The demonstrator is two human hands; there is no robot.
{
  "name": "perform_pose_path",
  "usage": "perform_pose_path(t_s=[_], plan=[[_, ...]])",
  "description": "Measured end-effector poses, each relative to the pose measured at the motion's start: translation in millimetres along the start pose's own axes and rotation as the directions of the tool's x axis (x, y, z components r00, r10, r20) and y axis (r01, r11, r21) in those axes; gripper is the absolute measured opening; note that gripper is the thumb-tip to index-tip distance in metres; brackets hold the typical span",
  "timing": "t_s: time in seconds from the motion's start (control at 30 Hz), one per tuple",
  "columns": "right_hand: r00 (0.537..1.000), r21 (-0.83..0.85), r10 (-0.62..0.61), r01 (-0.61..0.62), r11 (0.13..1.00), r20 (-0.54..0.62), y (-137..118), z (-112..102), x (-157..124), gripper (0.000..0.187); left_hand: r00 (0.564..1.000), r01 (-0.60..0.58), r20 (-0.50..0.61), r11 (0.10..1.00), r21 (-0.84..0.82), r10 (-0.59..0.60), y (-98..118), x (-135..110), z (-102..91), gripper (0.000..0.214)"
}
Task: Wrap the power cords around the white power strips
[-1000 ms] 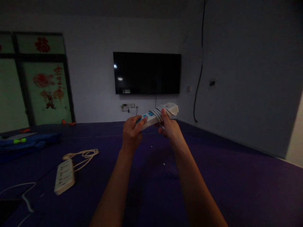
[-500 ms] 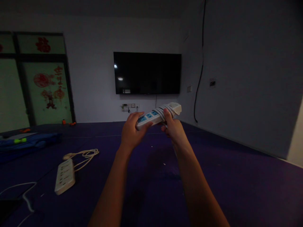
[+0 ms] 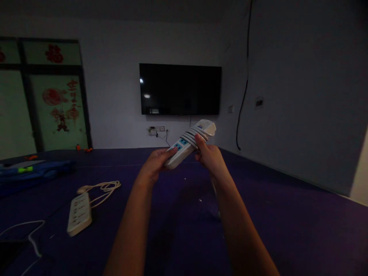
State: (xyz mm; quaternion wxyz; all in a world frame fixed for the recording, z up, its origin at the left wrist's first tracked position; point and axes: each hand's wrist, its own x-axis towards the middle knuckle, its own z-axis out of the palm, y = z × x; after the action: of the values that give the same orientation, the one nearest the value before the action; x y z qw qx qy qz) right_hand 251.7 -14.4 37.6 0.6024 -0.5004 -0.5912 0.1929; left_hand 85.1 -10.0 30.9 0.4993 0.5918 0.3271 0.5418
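Note:
A white power strip (image 3: 175, 156) with blue sockets is held up in front of me, tilted with its far end up to the right. Its grey-white cord (image 3: 192, 137) is wound several times around the upper half. My left hand (image 3: 155, 163) grips the lower end, thumb across the sockets. The thumb of my right hand (image 3: 209, 155) presses on the wound cord, its other fingers curled below and partly hidden. A length of cord hangs behind my right forearm.
On the purple floor (image 3: 184, 230) at left lies a second power strip (image 3: 79, 214) with a loosely looped cord (image 3: 107, 188). Blue fabric (image 3: 43, 168) lies farther left. A television (image 3: 180, 90) hangs on the far wall; a black cable (image 3: 243, 103) runs down the right wall.
The power strip has tilted more steeply, its socket face turning toward me. My left hand has shifted its grip, its thumb now over the sockets. My right hand stays on the wound cord.

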Motion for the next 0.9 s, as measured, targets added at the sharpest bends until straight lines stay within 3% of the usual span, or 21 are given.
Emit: perform_pose_path(t_s=[0.13, 0.3, 0.43, 0.63, 0.9], plan=[[0.999, -0.010, -0.028, 0.029, 1.000, 0.038, 2, 4, 0, 0.068, 1.000, -0.019, 0.019, 0.997, 0.071, 0.018, 0, 0, -4.1, 0.046], [0.988, -0.042, -0.084, 0.090, 0.995, 0.128, -1, 11, -5, 0.067, 0.995, -0.022, -0.093, 0.990, 0.138, 0.035, 0, 0, -2.3, 0.062], [0.976, -0.040, -0.130, 0.139, 0.989, 0.176, -4, 15, -8, 0.066, 0.990, 0.003, -0.143, 0.996, 0.085, 0.009, 0, 1, -2.2, 0.063], [0.966, 0.005, -0.107, 0.109, 0.994, 0.234, -1, 18, -6, 0.067, 0.955, -0.018, -0.293, 0.996, 0.089, 0.043, -3, 3, -0.7, 0.061], [0.956, 0.063, 0.069, -0.091, 0.994, 0.284, -13, 16, -12, 0.080, 0.946, -0.054, -0.321, 0.998, -0.031, 0.042, -4, 4, 9.0, 0.056]])
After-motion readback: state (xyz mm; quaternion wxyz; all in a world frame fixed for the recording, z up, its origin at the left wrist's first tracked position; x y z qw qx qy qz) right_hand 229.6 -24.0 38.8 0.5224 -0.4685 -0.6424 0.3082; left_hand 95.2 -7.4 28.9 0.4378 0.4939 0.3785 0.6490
